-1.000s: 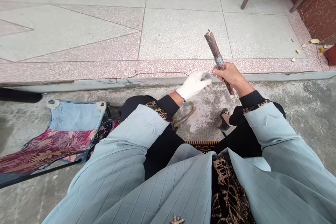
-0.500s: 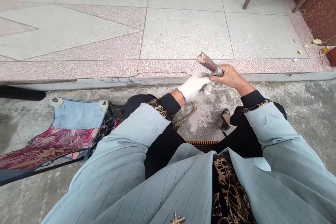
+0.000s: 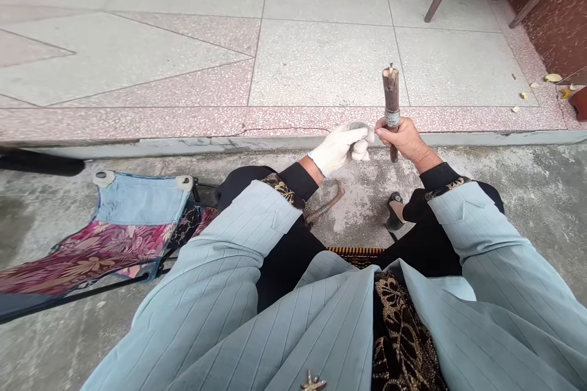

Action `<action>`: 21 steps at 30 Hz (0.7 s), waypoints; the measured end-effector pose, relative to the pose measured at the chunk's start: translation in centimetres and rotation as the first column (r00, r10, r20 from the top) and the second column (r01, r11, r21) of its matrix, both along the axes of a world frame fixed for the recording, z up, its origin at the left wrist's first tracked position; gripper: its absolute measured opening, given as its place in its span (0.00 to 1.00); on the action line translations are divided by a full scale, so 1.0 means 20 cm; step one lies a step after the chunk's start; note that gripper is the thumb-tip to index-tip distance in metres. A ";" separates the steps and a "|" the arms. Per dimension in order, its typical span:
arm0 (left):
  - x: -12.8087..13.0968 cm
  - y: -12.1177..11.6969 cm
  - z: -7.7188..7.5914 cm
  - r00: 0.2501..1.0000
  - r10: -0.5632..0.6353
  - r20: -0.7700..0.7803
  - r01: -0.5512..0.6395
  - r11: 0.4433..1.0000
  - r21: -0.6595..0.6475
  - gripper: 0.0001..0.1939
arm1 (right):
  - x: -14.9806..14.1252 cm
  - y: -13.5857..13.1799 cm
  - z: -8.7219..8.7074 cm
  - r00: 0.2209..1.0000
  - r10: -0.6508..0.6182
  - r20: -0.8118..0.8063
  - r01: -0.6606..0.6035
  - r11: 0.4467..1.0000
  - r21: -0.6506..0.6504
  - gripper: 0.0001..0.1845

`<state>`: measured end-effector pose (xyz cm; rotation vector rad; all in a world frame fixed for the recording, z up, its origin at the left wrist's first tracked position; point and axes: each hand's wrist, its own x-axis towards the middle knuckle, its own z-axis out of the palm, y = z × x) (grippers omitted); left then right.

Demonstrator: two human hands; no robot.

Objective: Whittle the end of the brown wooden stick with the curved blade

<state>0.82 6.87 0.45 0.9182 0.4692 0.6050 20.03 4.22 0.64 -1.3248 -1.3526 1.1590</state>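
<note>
Over the step [image 3: 293,117], just right of the gloved left hand [image 3: 340,149], here's the stick [image 3: 391,88], long axis running near to far! Bare right hand [image 3: 407,139] is nearer, fingers wrapped around it below the wire band [image 3: 392,117]; left fingers curl inward, whether pinching anything I can't tell.

1 L hand [image 3: 346,145], 1 R hand [image 3: 407,137], 1 held stick [image 3: 391,90], 1 glove [image 3: 331,155], 1 brooch [image 3: 313,382], 1 shoe [image 3: 393,214] vis
</note>
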 end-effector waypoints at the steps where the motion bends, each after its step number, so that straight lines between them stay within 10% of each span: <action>1: 0.00 0.00 0.00 1.000 -0.007 0.008 0.007 1.000 0.017 0.12 | -0.01 0.00 -0.01 1.000 -0.009 -0.026 0.009 1.000 -0.012 0.19; 16: 0.01 0.02 0.00 0.992 0.067 -0.111 -0.045 0.981 0.191 0.13 | -0.07 -0.02 0.03 0.967 -0.015 -0.256 -0.024 0.989 -0.148 0.22; 21: -0.01 0.02 0.05 0.881 0.280 -0.382 -0.032 0.839 0.543 0.07 | -0.10 -0.03 0.03 0.951 -0.059 -0.305 -0.001 0.981 -0.194 0.23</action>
